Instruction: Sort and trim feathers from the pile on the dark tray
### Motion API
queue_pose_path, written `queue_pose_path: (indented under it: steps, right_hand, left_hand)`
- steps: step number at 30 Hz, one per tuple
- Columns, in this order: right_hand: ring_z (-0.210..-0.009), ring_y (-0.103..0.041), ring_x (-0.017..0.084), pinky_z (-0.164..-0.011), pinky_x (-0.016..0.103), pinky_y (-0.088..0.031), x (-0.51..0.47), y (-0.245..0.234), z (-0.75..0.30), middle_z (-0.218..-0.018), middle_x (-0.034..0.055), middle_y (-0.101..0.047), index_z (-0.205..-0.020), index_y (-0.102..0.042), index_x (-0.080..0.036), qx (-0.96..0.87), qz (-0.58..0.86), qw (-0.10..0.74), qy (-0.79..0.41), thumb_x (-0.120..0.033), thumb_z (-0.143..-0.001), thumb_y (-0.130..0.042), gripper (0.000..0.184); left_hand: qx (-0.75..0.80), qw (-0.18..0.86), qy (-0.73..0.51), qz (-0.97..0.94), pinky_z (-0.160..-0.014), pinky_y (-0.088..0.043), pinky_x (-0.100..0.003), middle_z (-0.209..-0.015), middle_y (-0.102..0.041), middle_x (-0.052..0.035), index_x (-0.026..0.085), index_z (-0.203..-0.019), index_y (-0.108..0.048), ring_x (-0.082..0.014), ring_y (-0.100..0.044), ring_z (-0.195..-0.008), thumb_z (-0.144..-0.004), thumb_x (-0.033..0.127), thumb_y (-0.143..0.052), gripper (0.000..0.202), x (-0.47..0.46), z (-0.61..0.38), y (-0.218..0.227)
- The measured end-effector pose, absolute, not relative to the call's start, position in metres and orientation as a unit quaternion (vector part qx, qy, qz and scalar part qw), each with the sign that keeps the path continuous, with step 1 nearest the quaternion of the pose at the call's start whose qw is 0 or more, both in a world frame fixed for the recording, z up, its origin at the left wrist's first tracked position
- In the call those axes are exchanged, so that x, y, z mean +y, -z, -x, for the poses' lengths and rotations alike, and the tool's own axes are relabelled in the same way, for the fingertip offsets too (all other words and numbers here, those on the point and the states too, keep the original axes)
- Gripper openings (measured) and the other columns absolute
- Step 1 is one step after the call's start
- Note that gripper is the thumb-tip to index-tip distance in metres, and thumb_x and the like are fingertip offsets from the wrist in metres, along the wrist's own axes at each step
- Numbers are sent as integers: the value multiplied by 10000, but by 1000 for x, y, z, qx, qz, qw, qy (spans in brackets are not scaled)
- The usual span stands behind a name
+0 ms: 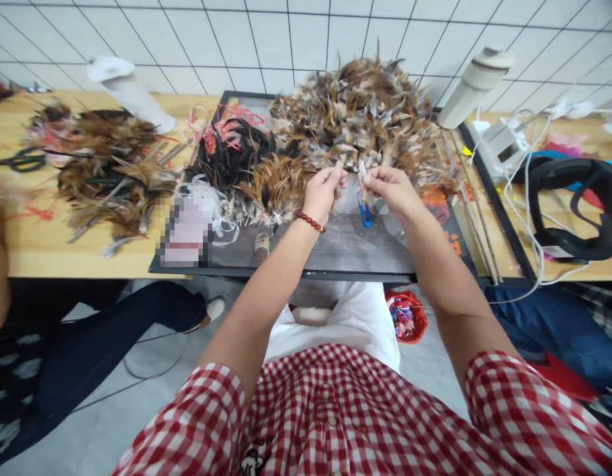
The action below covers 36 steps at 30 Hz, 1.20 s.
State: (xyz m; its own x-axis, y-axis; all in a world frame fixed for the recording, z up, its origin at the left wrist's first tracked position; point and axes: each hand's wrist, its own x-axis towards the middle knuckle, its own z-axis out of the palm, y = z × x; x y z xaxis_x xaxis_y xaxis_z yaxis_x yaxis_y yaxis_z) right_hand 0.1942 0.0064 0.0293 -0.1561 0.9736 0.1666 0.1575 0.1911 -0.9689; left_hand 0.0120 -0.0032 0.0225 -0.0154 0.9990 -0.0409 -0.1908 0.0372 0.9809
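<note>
We hold a tuft of feathers [360, 174] pinched between the closed fingertips of our left hand [324, 190] and right hand [392, 188], just above the dark tray [345, 254] and in front of the big brown feather pile [360, 112]. We judge it best to grip low on the quills and keep them level, so none slip. Blue scissors [365, 213] lie right under our hands, with white ribbon [207, 205] to the left and thin sticks [464, 192] to the right — close, but hardly in our way.

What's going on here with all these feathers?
A person in a red checked shirt is at a wooden table, both hands over a dark tray. The left hand and right hand each pinch small feathers. A large pile of brown feathers lies just behind them; a blue-handled tool lies on the tray beneath.
</note>
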Motion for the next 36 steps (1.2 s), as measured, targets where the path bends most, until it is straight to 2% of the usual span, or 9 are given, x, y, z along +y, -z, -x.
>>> queue_pose_path:
  steps: [5,9,12,15,18,21,25,29,36]
  right_hand:
    - [-542,-431,86,-509,251,-322,-4,-31,-177,-611,-20,-621,-670,-616,-218,-592,444,441,-508,-759,-585,-902,618]
    - [-549,-453,85,-529,251,-353,-4,-25,-174,-615,-20,-634,-668,-630,-209,-609,446,417,-507,-727,-576,-923,602]
    - [-577,-465,96,-564,260,-383,1,-21,-176,-639,-34,-626,-719,-661,-216,-601,464,463,-458,-689,-568,-941,570]
    - [-648,-517,126,-617,287,-431,3,-23,-179,-723,-21,-643,-844,-704,-237,-598,463,514,-406,-734,-643,-884,565]
    - [-735,-576,161,-680,316,-471,-1,-28,-177,-779,-1,-657,-910,-717,-257,-618,444,519,-390,-802,-697,-817,594]
    - [-750,-593,172,-709,329,-493,-4,-31,-175,-748,3,-643,-842,-701,-253,-630,425,515,-397,-831,-660,-830,620]
    - [-662,-534,146,-674,320,-487,-3,-35,-183,-664,-20,-559,-761,-650,-244,-630,402,519,-416,-885,-642,-800,669]
    - [-730,-554,161,-724,331,-494,-2,-40,-193,-739,-2,-598,-769,-653,-243,-671,400,488,-388,-883,-652,-796,666]
    - [-799,-565,180,-785,341,-491,-1,-34,-189,-807,18,-612,-814,-662,-244,-706,422,486,-294,-829,-803,-715,587]
  left_hand:
    - [408,576,-535,-464,-906,-562,-305,-925,-793,-48,183,-840,-744,-171,-738,-987,-914,478,-764,305,-4,-14,-18]
    - [402,597,-539,-438,-838,-588,-301,-864,-789,-40,185,-853,-749,-159,-738,-868,-918,484,-761,306,-6,-13,-21]
    - [416,597,-545,-418,-799,-583,-272,-833,-778,-36,186,-845,-741,-142,-726,-829,-933,465,-748,293,-6,-13,-23]
    - [422,594,-540,-422,-792,-569,-259,-815,-767,-32,185,-813,-732,-134,-724,-822,-921,457,-761,294,-7,-13,-22]
    - [414,598,-535,-430,-820,-570,-272,-825,-770,-30,186,-806,-733,-138,-726,-832,-912,443,-771,280,-8,-14,-22]
    - [402,612,-525,-433,-803,-567,-271,-802,-760,-24,183,-790,-720,-138,-716,-810,-908,417,-779,269,-9,-14,-21]
    - [410,634,-505,-418,-693,-538,-247,-722,-714,-7,177,-770,-699,-110,-656,-675,-928,402,-757,281,-8,-15,-19]
    - [422,624,-510,-416,-674,-534,-238,-704,-715,-8,177,-765,-701,-107,-655,-662,-933,401,-754,284,-7,-16,-18]
    - [421,645,-476,-424,-615,-494,-217,-693,-740,-10,167,-779,-698,-86,-628,-595,-903,407,-797,288,-13,-19,-24]
